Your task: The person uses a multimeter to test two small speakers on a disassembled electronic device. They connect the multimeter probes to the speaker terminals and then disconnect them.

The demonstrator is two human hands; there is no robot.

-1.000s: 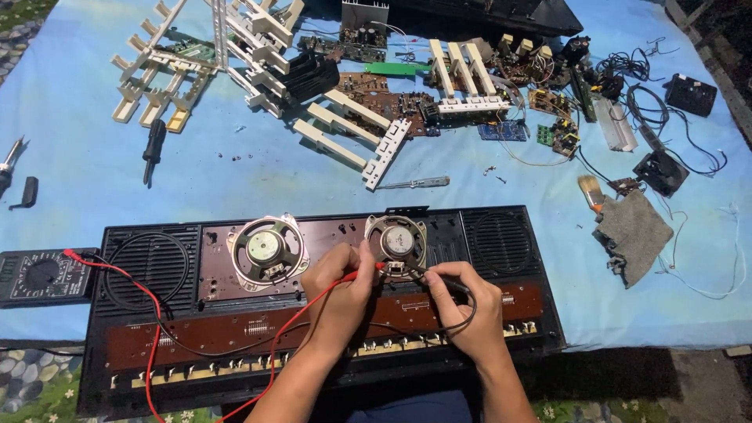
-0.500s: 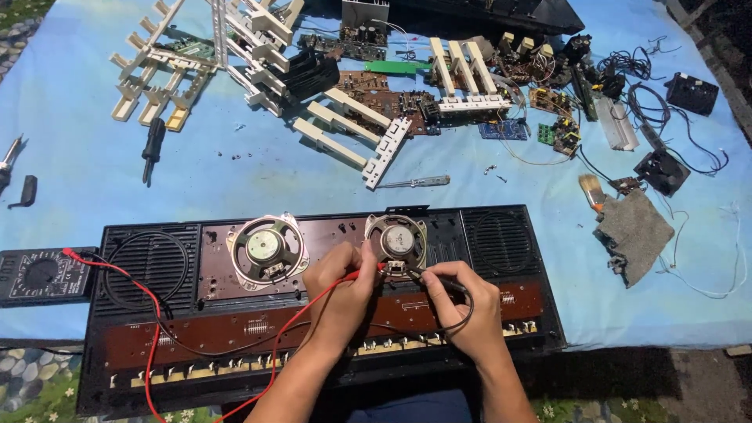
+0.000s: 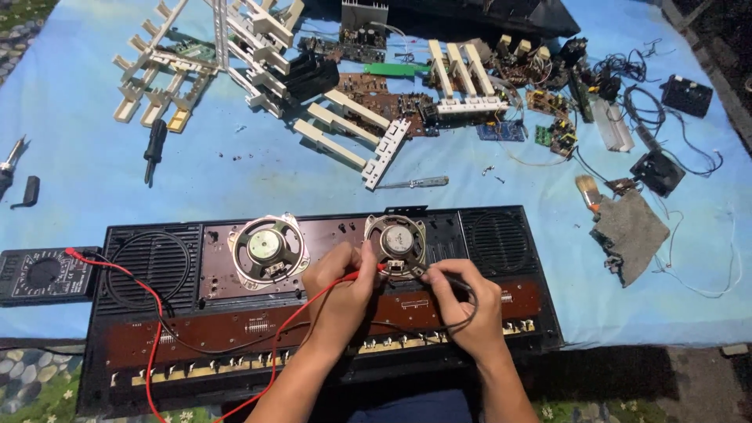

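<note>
— While your left hand (image 3: 337, 286) pinches the red probe (image 3: 362, 275) and your right hand (image 3: 462, 309) the black probe (image 3: 440, 276), which step is this?
— Testing, I'd say: both tips meet the right speaker (image 3: 396, 240) terminals in the open keyboard case (image 3: 313, 313). Hold steady, then glance at the multimeter (image 3: 45, 274).

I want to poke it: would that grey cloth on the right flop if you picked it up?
Probably yes. The grey cloth lies crumpled and flat on the blue sheet, so it looks soft and floppy. It seems light, and unlikely to roll.

Red probe (image 3: 368, 275), black probe (image 3: 439, 276) touching round speaker (image 3: 395, 241)
</note>
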